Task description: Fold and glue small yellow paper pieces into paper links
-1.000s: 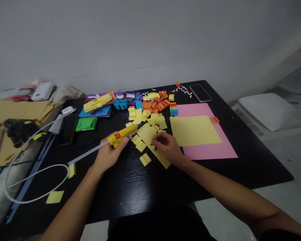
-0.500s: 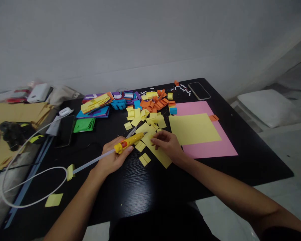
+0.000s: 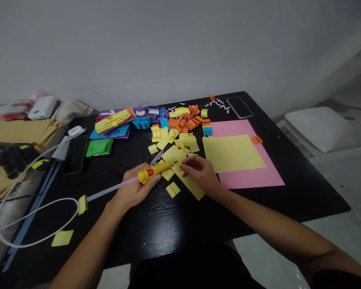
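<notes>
Grasped in the left hand [image 3: 134,188]: a yellow glue gun [image 3: 153,172], held above a black table [image 3: 156,237]

The gun's body is closed upon by the left hand, and its nozzle [image 3: 175,161] is pointed over a yellow paper strip [image 3: 192,186], just beside the fingertips of the right hand [image 3: 201,172]. The right hand's fingers are bent inward over the strip; whether anything is pinched between them cannot be told. From the rear of the gun a long pale glue stick [image 3: 111,188] is extended toward a folded yellow piece [image 3: 83,204]. Just beyond the gun, the blades of scissors [image 3: 157,157] are seen, the handles mostly hidden.

Nearer the table's front edge, a creased yellow square [image 3: 173,189] is laid flat. To the right, a pink sheet [image 3: 252,180] is partly covered by a yellow sheet [image 3: 234,154]. Farther back, folded orange pieces [image 3: 185,123] are heaped among yellow, blue and purple ones. On the left, a green paper bundle [image 3: 99,147] is placed near a dark phone [image 3: 75,154], and a white cable [image 3: 21,246] is looped. At the far right corner another phone [image 3: 240,107] is laid.
</notes>
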Available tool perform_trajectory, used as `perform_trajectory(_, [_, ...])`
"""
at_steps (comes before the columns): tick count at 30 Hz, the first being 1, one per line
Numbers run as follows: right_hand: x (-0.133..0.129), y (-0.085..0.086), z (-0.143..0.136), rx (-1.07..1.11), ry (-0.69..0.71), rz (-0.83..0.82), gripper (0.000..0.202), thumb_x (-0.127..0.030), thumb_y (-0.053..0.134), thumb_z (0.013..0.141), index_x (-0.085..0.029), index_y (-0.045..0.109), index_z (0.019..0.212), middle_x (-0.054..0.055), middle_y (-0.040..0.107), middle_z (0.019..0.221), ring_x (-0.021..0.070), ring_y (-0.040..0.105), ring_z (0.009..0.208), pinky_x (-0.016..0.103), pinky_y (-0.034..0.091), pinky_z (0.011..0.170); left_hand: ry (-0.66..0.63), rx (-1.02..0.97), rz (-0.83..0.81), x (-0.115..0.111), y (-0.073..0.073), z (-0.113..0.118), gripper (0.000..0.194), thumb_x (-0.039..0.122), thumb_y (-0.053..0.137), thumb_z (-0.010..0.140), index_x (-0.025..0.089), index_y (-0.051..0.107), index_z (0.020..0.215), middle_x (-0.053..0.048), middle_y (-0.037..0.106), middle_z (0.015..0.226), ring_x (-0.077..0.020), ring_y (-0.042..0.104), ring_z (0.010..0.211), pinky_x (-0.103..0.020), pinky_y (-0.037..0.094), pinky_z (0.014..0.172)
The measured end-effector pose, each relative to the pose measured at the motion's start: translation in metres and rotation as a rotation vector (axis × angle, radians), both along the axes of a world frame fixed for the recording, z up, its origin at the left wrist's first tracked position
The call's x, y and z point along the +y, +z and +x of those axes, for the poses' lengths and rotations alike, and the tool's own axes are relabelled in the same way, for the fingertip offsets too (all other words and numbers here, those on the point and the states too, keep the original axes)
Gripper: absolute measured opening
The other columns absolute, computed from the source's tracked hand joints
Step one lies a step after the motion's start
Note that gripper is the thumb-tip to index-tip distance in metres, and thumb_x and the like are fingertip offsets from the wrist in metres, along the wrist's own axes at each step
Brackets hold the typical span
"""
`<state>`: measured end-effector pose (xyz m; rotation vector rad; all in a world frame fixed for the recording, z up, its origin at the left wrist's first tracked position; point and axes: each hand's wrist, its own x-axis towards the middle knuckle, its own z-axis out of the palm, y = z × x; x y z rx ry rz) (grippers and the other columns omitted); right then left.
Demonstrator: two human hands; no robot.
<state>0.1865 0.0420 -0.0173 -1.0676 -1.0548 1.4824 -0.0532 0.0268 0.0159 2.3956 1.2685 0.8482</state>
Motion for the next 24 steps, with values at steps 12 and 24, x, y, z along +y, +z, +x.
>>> perform_trajectory(12, [0.0020, -0.0006, 0.0009, 0.024, -0.028, -0.043, 0.031, -0.041, 0.090, 0.067, -0.021, 0.071, 0.081, 0.001, 0.071, 0.081, 0.0157, 0.067, 0.072, 0.036, 0.064, 0.072, -0.028, 0.067, -0.032, 0.0002, 0.0030, -0.0001, 0.030, 0.033, 0.051, 0.101, 0.020, 0.056, 0.074, -0.001, 0.056, 0.070, -0.0161, 0.055, 0.064, -0.029, 0.046, 0.062])
perform_trajectory(24, [0.0057, -0.0016, 0.0016, 0.080, -0.085, -0.104, 0.031, -0.038, 0.092, 0.064, -0.020, 0.075, 0.082, 0.002, 0.072, 0.086, 0.0165, 0.069, 0.079, 0.036, 0.065, 0.079, -0.101, 0.117, 0.003, 0.0004, 0.0033, 0.0025, 0.031, 0.032, 0.050, 0.102, 0.019, 0.062, 0.077, -0.002, 0.059, 0.073, -0.0163, 0.058, 0.067, -0.029, 0.048, 0.065])
